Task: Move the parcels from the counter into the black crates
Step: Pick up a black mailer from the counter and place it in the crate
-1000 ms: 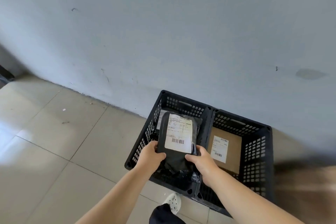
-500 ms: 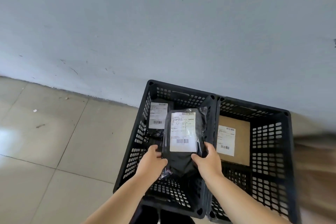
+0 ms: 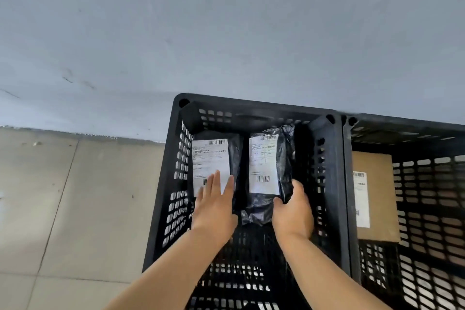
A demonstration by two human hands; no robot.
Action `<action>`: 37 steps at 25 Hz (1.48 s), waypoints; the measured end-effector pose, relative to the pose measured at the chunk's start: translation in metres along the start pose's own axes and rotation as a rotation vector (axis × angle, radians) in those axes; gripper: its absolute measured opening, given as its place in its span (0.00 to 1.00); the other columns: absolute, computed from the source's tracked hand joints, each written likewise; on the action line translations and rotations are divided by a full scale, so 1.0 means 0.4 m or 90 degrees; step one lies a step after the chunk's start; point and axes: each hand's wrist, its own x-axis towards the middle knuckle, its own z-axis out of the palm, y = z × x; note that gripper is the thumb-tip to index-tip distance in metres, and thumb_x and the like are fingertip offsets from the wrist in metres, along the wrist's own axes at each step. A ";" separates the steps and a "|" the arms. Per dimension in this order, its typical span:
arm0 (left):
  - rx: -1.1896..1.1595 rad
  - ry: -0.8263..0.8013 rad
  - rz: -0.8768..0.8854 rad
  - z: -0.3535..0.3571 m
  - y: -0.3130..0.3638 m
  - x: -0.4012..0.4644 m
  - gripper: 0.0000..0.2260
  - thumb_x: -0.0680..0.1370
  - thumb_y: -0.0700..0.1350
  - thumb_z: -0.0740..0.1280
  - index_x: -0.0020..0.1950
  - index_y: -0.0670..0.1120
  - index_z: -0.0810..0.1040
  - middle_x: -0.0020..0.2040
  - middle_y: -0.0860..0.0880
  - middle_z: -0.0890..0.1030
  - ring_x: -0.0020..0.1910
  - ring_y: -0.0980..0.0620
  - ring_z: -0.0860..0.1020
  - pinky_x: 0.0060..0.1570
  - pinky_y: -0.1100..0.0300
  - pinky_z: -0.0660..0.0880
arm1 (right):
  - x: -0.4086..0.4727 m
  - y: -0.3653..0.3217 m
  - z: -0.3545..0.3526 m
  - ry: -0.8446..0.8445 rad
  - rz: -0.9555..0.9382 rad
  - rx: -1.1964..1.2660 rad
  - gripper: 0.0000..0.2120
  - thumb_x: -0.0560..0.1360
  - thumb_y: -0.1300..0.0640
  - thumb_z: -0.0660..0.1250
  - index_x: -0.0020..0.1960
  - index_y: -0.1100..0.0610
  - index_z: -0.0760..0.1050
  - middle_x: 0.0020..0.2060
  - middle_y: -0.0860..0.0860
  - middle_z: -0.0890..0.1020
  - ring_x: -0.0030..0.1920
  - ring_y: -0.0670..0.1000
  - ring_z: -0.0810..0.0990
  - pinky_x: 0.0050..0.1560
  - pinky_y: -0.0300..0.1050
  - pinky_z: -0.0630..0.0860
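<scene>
A grey wall [image 3: 226,33] meets a tiled floor [image 3: 75,209].

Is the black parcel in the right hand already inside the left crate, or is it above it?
Inside. The black parcel sits below the left crate rim, beside another parcel; the right hand grips it.

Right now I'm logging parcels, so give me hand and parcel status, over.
Left hand flat on left parcel. Right hand grips second parcel, inside left crate. Nothing in the way.

Grey wall [image 3: 226,20], seemingly beige tiled floor [image 3: 75,196]
</scene>
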 end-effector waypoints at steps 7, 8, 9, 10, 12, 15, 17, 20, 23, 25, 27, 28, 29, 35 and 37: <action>0.293 -0.087 0.050 0.094 -0.042 0.182 0.48 0.75 0.65 0.62 0.68 0.51 0.22 0.64 0.39 0.17 0.65 0.37 0.21 0.64 0.27 0.33 | 0.127 0.048 0.204 -0.074 0.042 0.066 0.26 0.77 0.60 0.65 0.73 0.54 0.63 0.59 0.57 0.79 0.56 0.59 0.79 0.53 0.49 0.76; 0.306 -0.088 0.038 0.105 -0.056 0.192 0.48 0.76 0.65 0.61 0.68 0.51 0.21 0.63 0.39 0.15 0.65 0.38 0.20 0.63 0.26 0.33 | 0.142 0.054 0.223 -0.086 0.041 0.077 0.25 0.77 0.61 0.65 0.72 0.55 0.63 0.58 0.56 0.80 0.55 0.58 0.79 0.52 0.48 0.76; 0.320 -0.080 0.031 0.114 -0.070 0.197 0.48 0.76 0.63 0.61 0.67 0.50 0.19 0.62 0.39 0.14 0.65 0.38 0.19 0.62 0.26 0.32 | 0.158 0.064 0.241 -0.097 0.041 0.082 0.23 0.78 0.62 0.64 0.71 0.55 0.65 0.58 0.56 0.80 0.55 0.58 0.80 0.51 0.47 0.76; 0.329 -0.065 0.028 0.123 -0.080 0.200 0.49 0.77 0.60 0.62 0.66 0.50 0.17 0.61 0.40 0.13 0.64 0.38 0.19 0.61 0.25 0.30 | 0.174 0.075 0.258 -0.105 0.036 0.079 0.20 0.78 0.62 0.63 0.69 0.56 0.67 0.56 0.56 0.81 0.53 0.58 0.80 0.50 0.47 0.76; 0.336 -0.048 0.020 0.135 -0.090 0.201 0.50 0.79 0.52 0.63 0.63 0.49 0.15 0.61 0.40 0.13 0.63 0.37 0.18 0.59 0.25 0.29 | 0.200 0.091 0.285 -0.112 0.020 0.037 0.13 0.77 0.62 0.63 0.62 0.58 0.71 0.53 0.57 0.82 0.50 0.59 0.80 0.47 0.49 0.78; 0.336 -0.060 0.012 0.137 -0.085 0.212 0.49 0.79 0.47 0.63 0.60 0.49 0.14 0.60 0.40 0.13 0.61 0.37 0.16 0.58 0.25 0.28 | 0.217 0.103 0.306 -0.084 -0.008 0.037 0.21 0.76 0.62 0.64 0.68 0.55 0.67 0.60 0.56 0.79 0.57 0.58 0.79 0.54 0.51 0.77; 0.337 -0.072 0.004 0.138 -0.082 0.219 0.50 0.79 0.45 0.63 0.58 0.50 0.13 0.59 0.40 0.12 0.60 0.38 0.15 0.58 0.25 0.27 | 0.207 0.098 0.308 -0.007 -0.087 0.063 0.35 0.75 0.61 0.67 0.77 0.55 0.55 0.74 0.56 0.64 0.72 0.55 0.65 0.71 0.49 0.66; 0.342 -0.087 -0.005 0.141 -0.077 0.222 0.50 0.78 0.46 0.64 0.59 0.50 0.14 0.59 0.40 0.12 0.59 0.37 0.14 0.57 0.25 0.26 | 0.210 0.089 0.317 0.025 -0.279 -0.042 0.40 0.78 0.54 0.65 0.79 0.55 0.41 0.77 0.56 0.39 0.77 0.54 0.40 0.74 0.48 0.45; 0.350 -0.087 -0.009 0.142 -0.073 0.223 0.50 0.78 0.47 0.64 0.60 0.50 0.14 0.59 0.40 0.12 0.57 0.37 0.13 0.56 0.25 0.25 | 0.247 0.083 0.340 -0.123 -0.306 -0.081 0.39 0.81 0.49 0.58 0.74 0.46 0.29 0.70 0.50 0.23 0.76 0.55 0.33 0.77 0.52 0.46; 0.350 -0.090 -0.009 0.143 -0.075 0.225 0.49 0.78 0.47 0.64 0.61 0.50 0.15 0.59 0.40 0.12 0.57 0.37 0.13 0.56 0.25 0.25 | 0.269 0.080 0.356 -0.187 -0.277 -0.058 0.39 0.81 0.48 0.58 0.71 0.43 0.26 0.67 0.46 0.21 0.77 0.53 0.37 0.77 0.53 0.52; 0.346 -0.088 -0.006 0.145 -0.079 0.227 0.49 0.79 0.47 0.63 0.60 0.50 0.14 0.60 0.40 0.12 0.59 0.37 0.14 0.56 0.25 0.26 | 0.264 0.077 0.369 -0.189 -0.292 -0.035 0.38 0.81 0.48 0.58 0.71 0.41 0.28 0.68 0.44 0.22 0.78 0.52 0.40 0.76 0.52 0.55; 0.343 -0.089 -0.007 0.145 -0.080 0.226 0.48 0.79 0.47 0.62 0.60 0.50 0.14 0.60 0.40 0.12 0.59 0.37 0.14 0.57 0.25 0.26 | 0.261 0.078 0.371 -0.189 -0.304 -0.023 0.37 0.81 0.48 0.58 0.71 0.41 0.29 0.69 0.43 0.22 0.78 0.51 0.42 0.76 0.50 0.56; 0.340 -0.090 -0.008 0.144 -0.081 0.226 0.48 0.79 0.48 0.62 0.60 0.50 0.14 0.60 0.40 0.12 0.60 0.37 0.15 0.57 0.25 0.26 | 0.258 0.080 0.372 -0.190 -0.317 -0.016 0.37 0.81 0.48 0.58 0.72 0.40 0.30 0.69 0.44 0.23 0.78 0.51 0.43 0.75 0.49 0.57; 0.322 -0.102 -0.005 0.149 -0.077 0.233 0.48 0.79 0.49 0.62 0.59 0.51 0.14 0.58 0.41 0.11 0.60 0.38 0.15 0.56 0.26 0.24 | 0.275 0.095 0.379 -0.114 -0.324 -0.186 0.33 0.80 0.40 0.52 0.75 0.42 0.33 0.72 0.51 0.28 0.77 0.56 0.40 0.77 0.53 0.43; 0.313 -0.100 -0.005 0.146 -0.076 0.232 0.48 0.79 0.49 0.62 0.59 0.52 0.14 0.58 0.41 0.11 0.60 0.38 0.15 0.56 0.26 0.24 | 0.275 0.084 0.377 -0.027 -0.372 -0.237 0.34 0.76 0.38 0.47 0.78 0.45 0.39 0.76 0.56 0.35 0.76 0.58 0.37 0.74 0.56 0.35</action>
